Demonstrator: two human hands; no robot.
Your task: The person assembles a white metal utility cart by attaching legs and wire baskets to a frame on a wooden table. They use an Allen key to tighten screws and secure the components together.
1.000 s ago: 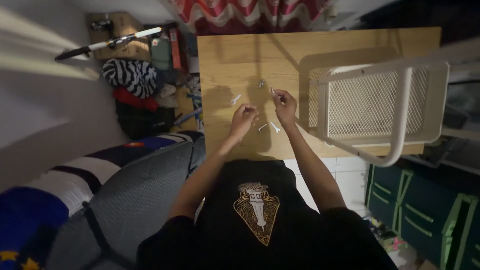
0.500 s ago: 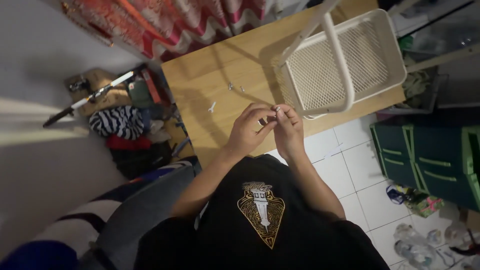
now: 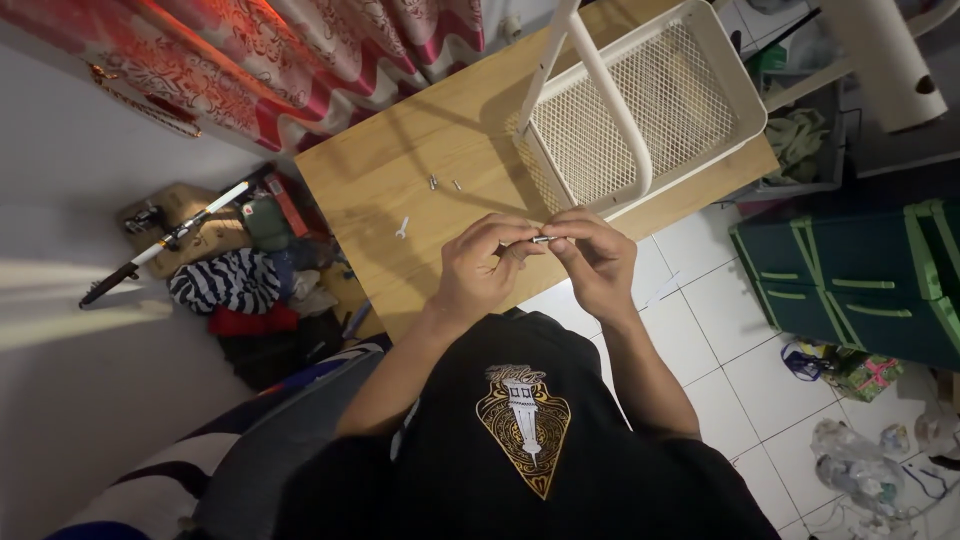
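My left hand point(image 3: 485, 270) and my right hand point(image 3: 596, 262) meet in front of my chest, above the near edge of a wooden table point(image 3: 380, 180). Between their fingertips they pinch a small metal screw or bolt point(image 3: 541, 240). Both hands are closed on it. Further out on the table lie two small metal screws point(image 3: 444, 184) and a small white wrench-like piece point(image 3: 401, 227). A white mesh basket point(image 3: 640, 110) with a white tube frame rests tilted on the table's right part, just beyond my hands.
A red patterned curtain point(image 3: 300, 50) hangs behind the table. Left of the table lies a heap of clothes, a striped cloth point(image 3: 225, 282) and a long stick. Green crates point(image 3: 860, 280) stand on the white tiled floor at right, with plastic bags nearby.
My hands left the table top, came together near my chest and now hold the small metal part. The view has swung, so table and basket sit tilted and further away.
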